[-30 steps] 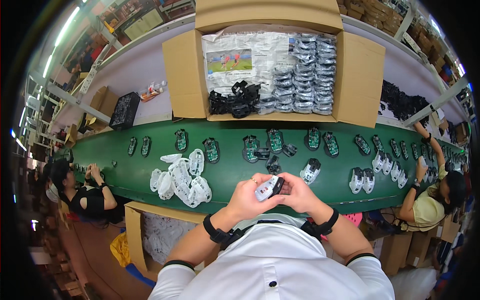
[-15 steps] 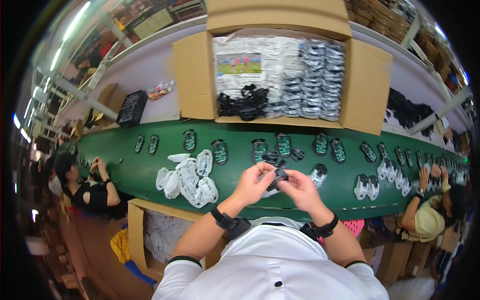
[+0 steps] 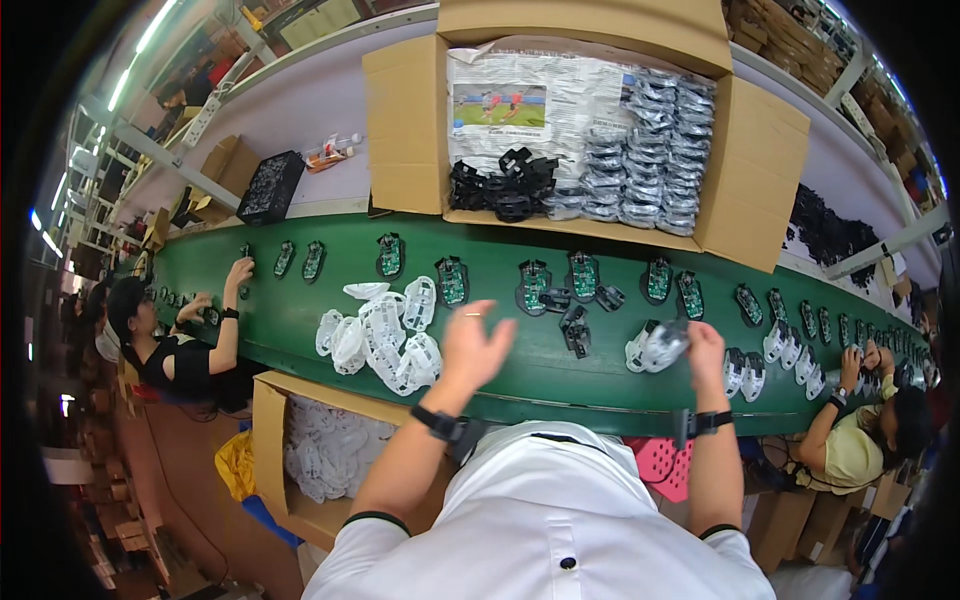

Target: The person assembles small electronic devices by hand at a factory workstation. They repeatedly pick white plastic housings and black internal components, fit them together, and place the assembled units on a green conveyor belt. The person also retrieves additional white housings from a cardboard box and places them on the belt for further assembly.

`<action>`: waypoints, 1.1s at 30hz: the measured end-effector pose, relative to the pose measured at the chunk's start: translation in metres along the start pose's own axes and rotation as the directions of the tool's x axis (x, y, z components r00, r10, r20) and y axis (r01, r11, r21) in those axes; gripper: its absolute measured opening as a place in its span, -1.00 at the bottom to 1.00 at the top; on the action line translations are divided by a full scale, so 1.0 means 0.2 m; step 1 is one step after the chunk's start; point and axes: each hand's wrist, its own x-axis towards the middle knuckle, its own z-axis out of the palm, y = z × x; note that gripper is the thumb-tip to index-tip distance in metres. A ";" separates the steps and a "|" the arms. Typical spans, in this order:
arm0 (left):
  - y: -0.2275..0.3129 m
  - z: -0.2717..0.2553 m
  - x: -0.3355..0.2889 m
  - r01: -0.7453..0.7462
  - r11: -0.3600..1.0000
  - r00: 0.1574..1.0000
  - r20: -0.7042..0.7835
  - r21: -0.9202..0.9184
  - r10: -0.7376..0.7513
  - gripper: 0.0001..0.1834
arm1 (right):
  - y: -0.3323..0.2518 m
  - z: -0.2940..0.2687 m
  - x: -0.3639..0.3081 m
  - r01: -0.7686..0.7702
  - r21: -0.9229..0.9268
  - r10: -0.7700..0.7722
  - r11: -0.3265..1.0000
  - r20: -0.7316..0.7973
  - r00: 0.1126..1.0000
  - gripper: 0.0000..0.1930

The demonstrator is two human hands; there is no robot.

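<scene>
My right hand (image 3: 706, 348) grips a pale grey mouse shell (image 3: 665, 346) by its right end, low over the green belt. That shell overlaps a white-and-black mouse shell (image 3: 636, 352) lying there. My left hand (image 3: 474, 347), smeared by motion, hovers above the belt with thumb and fingers apart, holding nothing. Left of it lies a heap of white mouse shells (image 3: 382, 330). Beyond my hands sit mouse bases with green circuit boards, one of them (image 3: 533, 285) near the middle. Small black plastic parts (image 3: 575, 332) lie between my hands.
An open carton (image 3: 752, 160) behind the belt (image 3: 560, 400) holds stacked grey shells and black parts. Another carton (image 3: 268, 450), with white pieces, stands at lower left. One co-worker (image 3: 185, 345) sits at left, another (image 3: 860, 440) at right. More boards line the belt.
My hands have parted from the small black part they held together. The right has moved right and now holds a pale mouse shell; the left has moved left and opened.
</scene>
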 end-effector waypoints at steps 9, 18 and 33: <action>-0.36 -0.23 -0.23 0.308 0.707 0.890 0.071 0.637 -0.451 -0.15 | -0.10 0.42 -0.12 0.653 -0.540 -0.610 0.530 0.292 0.737 -0.50; -0.48 -0.19 -0.19 0.175 0.862 0.984 -0.106 0.475 -0.142 -0.12 | 0.02 0.71 0.14 0.677 -0.626 -0.627 0.387 0.360 0.691 -0.66; -0.44 0.23 -0.18 0.272 0.962 0.908 0.335 -0.010 -0.253 -0.18 | 0.13 0.61 -0.28 0.677 -0.652 -0.534 0.340 0.459 0.710 -0.37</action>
